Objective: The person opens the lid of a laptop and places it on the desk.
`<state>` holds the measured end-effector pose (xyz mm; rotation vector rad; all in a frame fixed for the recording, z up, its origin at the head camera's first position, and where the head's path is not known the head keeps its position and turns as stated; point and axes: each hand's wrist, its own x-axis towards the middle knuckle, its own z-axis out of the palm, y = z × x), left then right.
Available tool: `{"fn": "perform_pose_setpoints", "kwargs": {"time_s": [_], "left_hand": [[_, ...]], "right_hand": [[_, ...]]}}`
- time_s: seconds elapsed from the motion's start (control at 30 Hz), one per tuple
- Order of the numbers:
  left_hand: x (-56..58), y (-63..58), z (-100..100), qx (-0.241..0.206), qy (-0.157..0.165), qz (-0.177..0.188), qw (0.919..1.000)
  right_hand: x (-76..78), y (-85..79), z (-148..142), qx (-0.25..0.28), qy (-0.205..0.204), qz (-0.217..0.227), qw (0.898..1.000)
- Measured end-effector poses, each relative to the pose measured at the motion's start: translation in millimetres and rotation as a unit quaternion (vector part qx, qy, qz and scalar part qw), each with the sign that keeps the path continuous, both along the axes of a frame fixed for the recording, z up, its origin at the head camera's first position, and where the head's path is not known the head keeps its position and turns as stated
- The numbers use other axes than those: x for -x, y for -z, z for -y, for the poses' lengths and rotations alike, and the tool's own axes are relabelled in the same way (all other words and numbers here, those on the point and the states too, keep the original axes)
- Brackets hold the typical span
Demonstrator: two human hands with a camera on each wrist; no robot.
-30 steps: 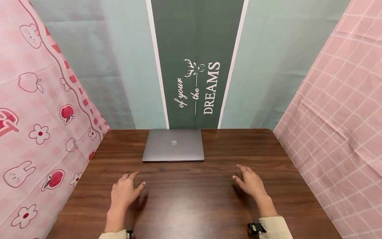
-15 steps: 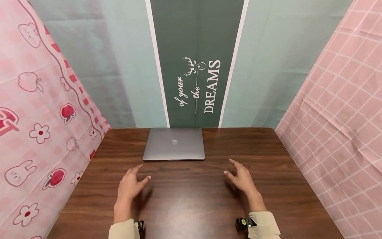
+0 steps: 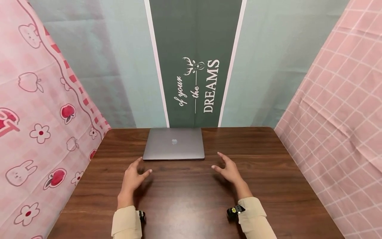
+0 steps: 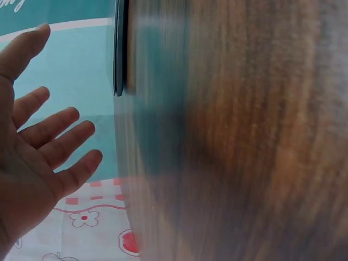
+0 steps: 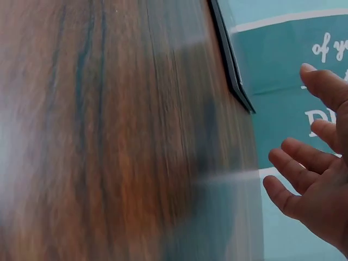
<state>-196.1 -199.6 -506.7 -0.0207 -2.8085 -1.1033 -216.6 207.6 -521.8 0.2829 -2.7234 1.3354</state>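
Note:
A closed grey laptop (image 3: 173, 147) with a logo on its lid lies flat at the far edge of the wooden table. My left hand (image 3: 132, 177) is spread above the table, fingertips by the laptop's near left corner in the head view. Off the laptop's right side, my right hand (image 3: 229, 170) is spread too, thumb apart from the fingers. Both hands hold nothing. The left wrist view shows the laptop's thin edge (image 4: 119, 60) beyond the left hand (image 4: 38, 136); the right wrist view has its corner (image 5: 239, 89) past the right hand (image 5: 321, 168).
The brown wooden table (image 3: 185, 196) reaches back to a green curtain (image 3: 195, 39) with white lettering. Pink patterned cloth (image 3: 38, 132) hangs along the left side, and pink checked cloth (image 3: 337, 116) along the right. Black wrist straps (image 3: 234, 212) sit at both cuffs.
Both hands have moved forward and inward toward the laptop, the right one travelling further left. The laptop stays where it was on the table.

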Motion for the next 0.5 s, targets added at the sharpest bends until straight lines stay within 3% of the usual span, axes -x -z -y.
{"fn": "perform_pose_setpoints", "kwargs": {"time_s": [0.5], "left_hand": [[30.9, 16.3, 6.0, -0.036, 0.000, 0.027, 0.9990]], "right_hand": [[28.6, 10.3, 24.2, 0.118, 0.035, 0.034, 0.992]]}}
